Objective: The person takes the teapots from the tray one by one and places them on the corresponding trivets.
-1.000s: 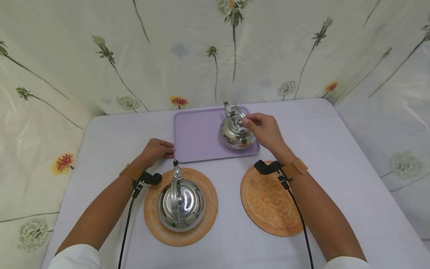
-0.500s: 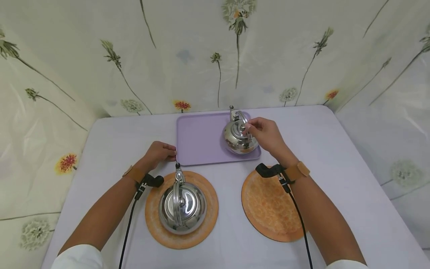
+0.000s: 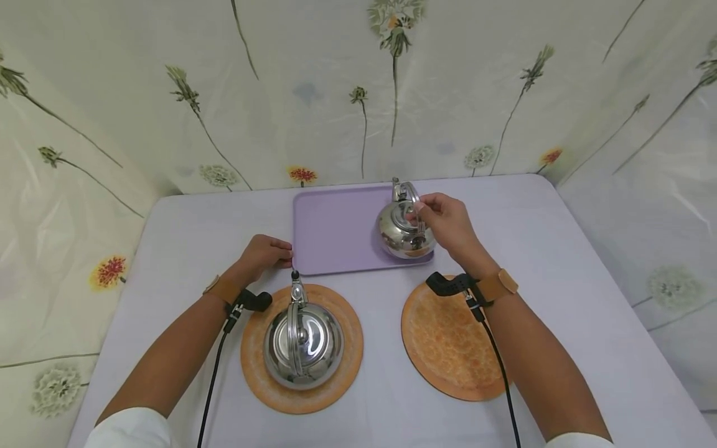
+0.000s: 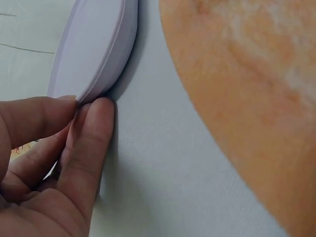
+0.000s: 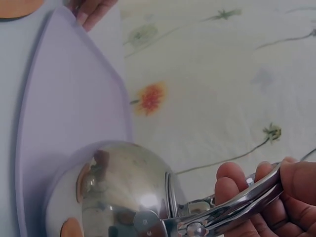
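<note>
In the head view my right hand [image 3: 446, 222] grips the raised handle of a small shiny steel kettle [image 3: 404, 239]. This kettle is over the right end of a lilac tray [image 3: 342, 233]; whether its base touches the tray I cannot tell. The right wrist view shows fingers and thumb round the kettle handle [image 5: 242, 197]. My left hand [image 3: 262, 256] pinches the tray's near left corner, with the thumb on the rim [image 4: 98, 81] in the left wrist view. Close to that hand a larger steel kettle [image 3: 319, 348] stands upright on a round orange mat [image 3: 350, 367].
A second round orange mat [image 3: 454, 342] lies right of centre, partly under my right wrist. Black cables [image 3: 501, 367] run from both wrist cameras. The pale table [image 3: 566, 280] meets a flower-printed curtain [image 3: 313, 93] at its back edge.
The small kettle and my right hand have moved slightly to the right relative to the tray. My left hand stays at the tray's corner. The head view has shifted a little.
</note>
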A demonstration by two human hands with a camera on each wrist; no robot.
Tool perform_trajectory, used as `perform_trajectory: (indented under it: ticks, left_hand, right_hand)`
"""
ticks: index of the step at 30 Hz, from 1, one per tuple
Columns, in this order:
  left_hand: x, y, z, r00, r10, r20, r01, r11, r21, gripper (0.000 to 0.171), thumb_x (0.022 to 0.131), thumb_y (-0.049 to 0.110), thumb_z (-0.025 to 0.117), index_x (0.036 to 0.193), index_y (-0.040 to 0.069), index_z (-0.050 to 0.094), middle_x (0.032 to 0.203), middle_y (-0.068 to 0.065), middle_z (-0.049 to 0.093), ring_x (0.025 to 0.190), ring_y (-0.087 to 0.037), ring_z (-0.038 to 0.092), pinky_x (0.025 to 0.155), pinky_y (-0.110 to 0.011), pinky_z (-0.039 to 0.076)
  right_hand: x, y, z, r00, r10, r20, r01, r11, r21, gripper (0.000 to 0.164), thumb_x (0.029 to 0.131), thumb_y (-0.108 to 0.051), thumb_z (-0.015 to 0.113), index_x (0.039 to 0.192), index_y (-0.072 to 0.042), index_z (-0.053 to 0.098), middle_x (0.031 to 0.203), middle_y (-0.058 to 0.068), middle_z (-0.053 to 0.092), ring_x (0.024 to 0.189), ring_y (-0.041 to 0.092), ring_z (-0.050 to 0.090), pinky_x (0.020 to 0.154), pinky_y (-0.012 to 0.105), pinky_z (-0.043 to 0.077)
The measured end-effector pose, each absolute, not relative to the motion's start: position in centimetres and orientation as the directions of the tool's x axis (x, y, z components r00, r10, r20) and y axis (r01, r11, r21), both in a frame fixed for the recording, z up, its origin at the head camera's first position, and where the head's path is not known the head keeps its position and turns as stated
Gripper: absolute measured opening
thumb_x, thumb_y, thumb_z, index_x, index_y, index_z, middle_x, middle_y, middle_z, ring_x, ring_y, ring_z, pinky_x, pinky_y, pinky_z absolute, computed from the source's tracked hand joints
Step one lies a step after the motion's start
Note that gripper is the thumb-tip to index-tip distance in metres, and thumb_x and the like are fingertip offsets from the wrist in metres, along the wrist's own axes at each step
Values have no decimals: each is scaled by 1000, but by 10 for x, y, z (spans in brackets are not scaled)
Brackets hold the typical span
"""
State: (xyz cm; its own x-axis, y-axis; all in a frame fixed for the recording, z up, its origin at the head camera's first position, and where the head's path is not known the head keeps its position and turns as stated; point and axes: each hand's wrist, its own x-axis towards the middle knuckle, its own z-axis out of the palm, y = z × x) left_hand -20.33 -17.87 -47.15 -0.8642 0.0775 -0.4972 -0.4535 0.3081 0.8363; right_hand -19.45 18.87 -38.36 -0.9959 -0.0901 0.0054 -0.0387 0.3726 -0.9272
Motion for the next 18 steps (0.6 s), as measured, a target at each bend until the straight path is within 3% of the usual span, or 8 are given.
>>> perform_trajectory:
  ticks: [11, 18]
  left_hand:
    - [-202, -179, -470, -874, 74, -481, -435, 325, 840, 29, 93, 2, 63, 119, -11, 62, 99, -17, 66, 69, -10, 67, 69, -23, 58]
    - [-201, -178, -470, -874, 65, -482, -435, 339, 834, 29, 94, 4, 62, 119, -10, 62, 102, -18, 66, 71, -11, 67, 71, -24, 58]
  right_hand:
    - [-187, 189, -375, -996, -82, 42, -66, 321, -945, 27, 101, -20, 55, 113, 5, 57, 99, 14, 69, 98, 27, 66, 87, 28, 52]
    - [-182, 186, -373, -993, -96, 62, -90, 315, -945, 27, 101, -20, 56, 111, 5, 56, 98, 14, 69, 94, 20, 67, 87, 26, 52]
